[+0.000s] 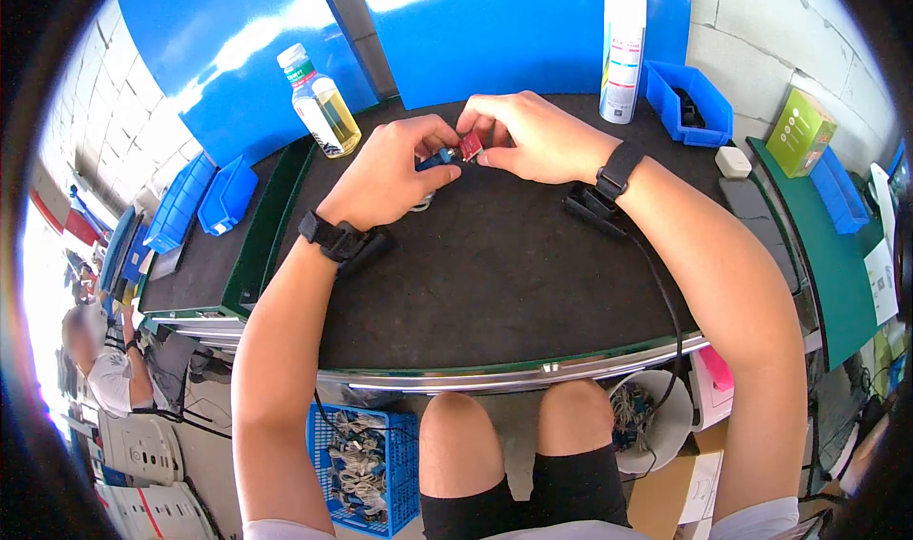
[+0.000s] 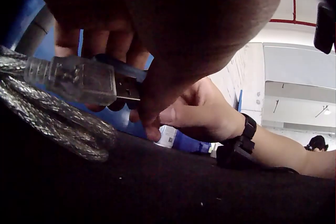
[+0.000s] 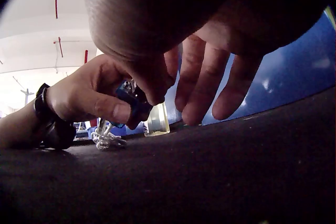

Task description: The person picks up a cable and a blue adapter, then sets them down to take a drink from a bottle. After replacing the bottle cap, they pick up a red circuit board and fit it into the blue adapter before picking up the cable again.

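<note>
Above the far middle of the dark table, the left hand (image 1: 404, 164) grips a blue connector (image 1: 437, 160). In the left wrist view a clear-housed USB plug (image 2: 86, 81) with a bundled braided cable (image 2: 63, 113) sits by that hand's fingers. The right hand (image 1: 542, 140) pinches a small red piece (image 1: 471, 145) between thumb and fingers, right against the blue connector's end. Whether the two parts are joined cannot be told. In the right wrist view the cable bundle (image 3: 107, 139) hangs low beside the left hand (image 3: 94, 92); the red piece is hidden there.
An oil bottle (image 1: 323, 112) stands at the back left, a white spray can (image 1: 623, 55) at the back right beside a blue bin (image 1: 709, 131). A white adapter (image 1: 732, 162) lies at the right. Below are a blue basket (image 1: 404, 483) and a white bucket (image 1: 673, 431) holding cables.
</note>
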A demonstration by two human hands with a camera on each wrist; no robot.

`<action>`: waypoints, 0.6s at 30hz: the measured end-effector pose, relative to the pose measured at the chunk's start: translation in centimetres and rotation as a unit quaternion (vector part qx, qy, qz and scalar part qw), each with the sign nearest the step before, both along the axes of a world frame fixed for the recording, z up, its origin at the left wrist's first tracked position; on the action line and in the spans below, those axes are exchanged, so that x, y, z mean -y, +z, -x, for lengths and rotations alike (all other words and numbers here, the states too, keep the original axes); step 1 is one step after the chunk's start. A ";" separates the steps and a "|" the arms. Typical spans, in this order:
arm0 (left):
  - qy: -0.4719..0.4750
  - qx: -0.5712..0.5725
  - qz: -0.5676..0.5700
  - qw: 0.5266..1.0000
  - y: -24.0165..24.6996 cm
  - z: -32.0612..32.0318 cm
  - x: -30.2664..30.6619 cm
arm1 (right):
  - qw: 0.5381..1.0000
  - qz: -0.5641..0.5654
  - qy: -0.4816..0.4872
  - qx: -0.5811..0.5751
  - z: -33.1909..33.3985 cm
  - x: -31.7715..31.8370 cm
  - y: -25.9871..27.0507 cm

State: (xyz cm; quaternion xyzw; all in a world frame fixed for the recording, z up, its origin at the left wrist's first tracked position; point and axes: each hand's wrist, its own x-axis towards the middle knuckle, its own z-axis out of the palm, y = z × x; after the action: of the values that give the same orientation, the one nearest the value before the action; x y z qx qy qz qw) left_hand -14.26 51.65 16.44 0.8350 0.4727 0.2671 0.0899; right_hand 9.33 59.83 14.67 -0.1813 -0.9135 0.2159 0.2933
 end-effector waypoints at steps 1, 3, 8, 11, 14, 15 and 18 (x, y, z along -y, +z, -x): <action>0.001 0.002 0.004 1.000 0.0 0.0 0.0 | 1.000 -0.005 -0.003 0.017 0.0 0.1 0.1; 0.001 0.004 0.008 1.000 0.0 0.0 0.0 | 1.000 0.003 0.001 0.021 -0.1 0.0 0.2; 0.016 -0.009 0.043 0.999 0.3 -0.2 0.2 | 0.999 0.026 -0.004 0.037 -0.1 0.0 0.1; 0.014 -0.015 0.040 0.999 0.5 -0.4 0.4 | 0.999 0.011 0.001 0.030 0.0 -0.3 -0.3; 0.008 -0.019 0.022 1.000 0.3 -0.3 0.3 | 0.999 0.015 -0.003 0.042 0.0 -0.2 -0.2; 0.008 -0.018 0.021 1.000 0.3 -0.3 0.3 | 0.998 0.021 0.007 0.057 -0.1 0.0 -0.1; 0.017 -0.005 0.043 0.999 0.3 -0.3 0.2 | 0.997 0.021 0.025 0.066 0.0 -0.3 -0.4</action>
State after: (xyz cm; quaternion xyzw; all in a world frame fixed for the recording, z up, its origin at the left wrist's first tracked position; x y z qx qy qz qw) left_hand -13.98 51.41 16.71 0.8235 0.4983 0.2438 0.1187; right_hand 9.35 60.11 14.25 -0.1785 -0.9303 0.2301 0.2229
